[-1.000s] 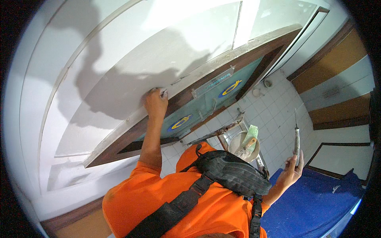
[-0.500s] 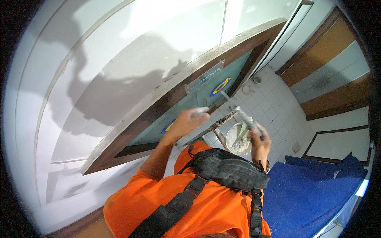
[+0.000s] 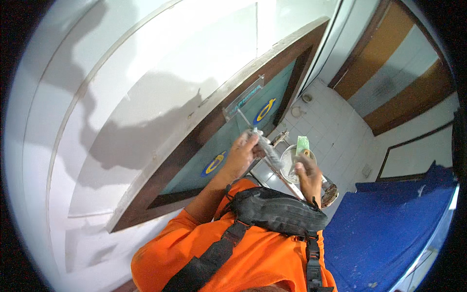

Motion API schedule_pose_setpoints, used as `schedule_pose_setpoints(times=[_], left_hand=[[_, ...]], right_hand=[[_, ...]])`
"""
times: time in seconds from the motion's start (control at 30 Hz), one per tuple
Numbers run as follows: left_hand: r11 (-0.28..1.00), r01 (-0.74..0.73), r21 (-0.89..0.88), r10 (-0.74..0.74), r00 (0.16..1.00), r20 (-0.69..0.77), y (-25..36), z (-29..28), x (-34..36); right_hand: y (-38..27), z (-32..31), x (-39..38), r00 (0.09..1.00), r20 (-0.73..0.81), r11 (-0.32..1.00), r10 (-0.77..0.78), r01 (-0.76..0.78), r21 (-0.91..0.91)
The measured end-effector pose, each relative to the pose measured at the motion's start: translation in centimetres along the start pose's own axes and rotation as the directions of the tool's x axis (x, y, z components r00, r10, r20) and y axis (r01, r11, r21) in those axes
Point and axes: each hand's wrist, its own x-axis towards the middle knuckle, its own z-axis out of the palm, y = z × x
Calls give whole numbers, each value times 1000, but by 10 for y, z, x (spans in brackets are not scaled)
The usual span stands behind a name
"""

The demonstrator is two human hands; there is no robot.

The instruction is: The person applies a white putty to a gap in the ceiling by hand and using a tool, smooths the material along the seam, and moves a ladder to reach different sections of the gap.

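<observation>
My left hand (image 3: 243, 154) has its fingers wrapped round a long grey-handled tool (image 3: 268, 152), whose slim shaft points up and forward toward the glass door. My right hand (image 3: 309, 177) is just right of the tool's handle, fingers bent and smeared by motion, over the near side of a round white bucket (image 3: 287, 160). A green scraper (image 3: 302, 143) with a wooden handle stands in the bucket. Whether my right fingers grip anything is unclear.
At left is a white wall (image 3: 160, 63) with a brown-framed glass door (image 3: 185, 179) below. A metal ladder (image 3: 279, 138) surrounds the bucket. Small containers (image 3: 306, 98) rest on the tiled floor (image 3: 340, 141). A blue sheet (image 3: 379, 228) covers something at lower right; brown-and-white panels (image 3: 382, 39) stand beyond.
My left hand has left the wall and taken hold of the grey tool. My right hand has swung inward from the far right to beside the bucket.
</observation>
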Motion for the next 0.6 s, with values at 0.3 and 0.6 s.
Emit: schedule_pose_setpoints(times=[0.3,0.6], left_hand=[[674,-157,721,233,972,-7,85,-11,129],[-304,-230,925,395,853,342,110,63,281]], right_hand=[[128,-75,-83,646,-748,671,-153,-488,-558],[160,-51,-88,667,-737,910,115,-369,-192]])
